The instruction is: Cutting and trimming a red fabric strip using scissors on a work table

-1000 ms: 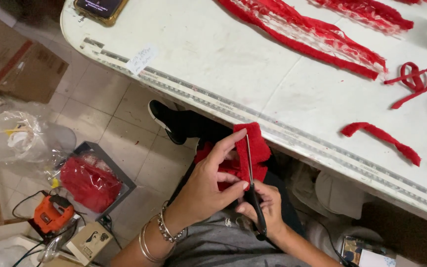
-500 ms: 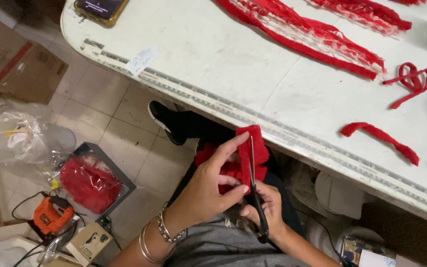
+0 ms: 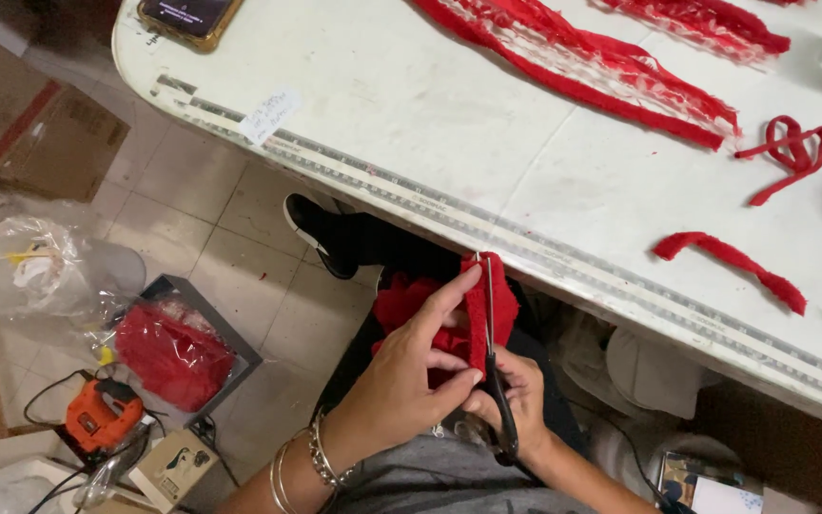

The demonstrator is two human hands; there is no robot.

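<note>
While a small white paper label (image 3: 266,116) sits on the table (image 3: 411,124) edge, the left hand (image 3: 411,381) pinches red fabric (image 3: 487,305) below it; the right hand (image 3: 516,400) grips scissors (image 3: 495,381).

Red fabric (image 3: 487,305), black-handled scissors (image 3: 501,409), white table (image 3: 411,124), orange tool (image 3: 97,419).

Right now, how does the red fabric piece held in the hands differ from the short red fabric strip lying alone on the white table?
The held red fabric piece stands upright below the table edge, pinched by the left hand, scissors cutting along it. The short red strip lies flat, curved and untouched on the white table. The held piece looks wider. Both are the same red cloth.
</note>
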